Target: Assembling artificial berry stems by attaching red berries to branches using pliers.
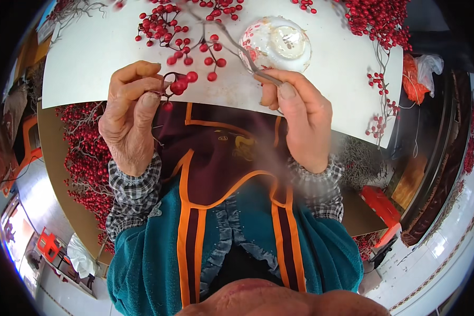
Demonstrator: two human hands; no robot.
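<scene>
My left hand (131, 113) pinches a small sprig of red berries (180, 84) between thumb and fingers, just over the near edge of the white table (84, 63). My right hand (300, 113) grips the grey stem of a larger berry branch (195, 37), which runs up and to the left across the table, spreading into many red berries. The two hands are close together, the small sprig held near the branch's lower berries. A white bowl with a red pattern (276, 42) stands just beyond my right hand.
Heaps of red berry branches lie at the table's far right (379, 21), at the top edge, and below the table on my left (87, 158). A loose berry stem (380, 105) trails down the right side. Orange stools (382, 208) stand on the floor.
</scene>
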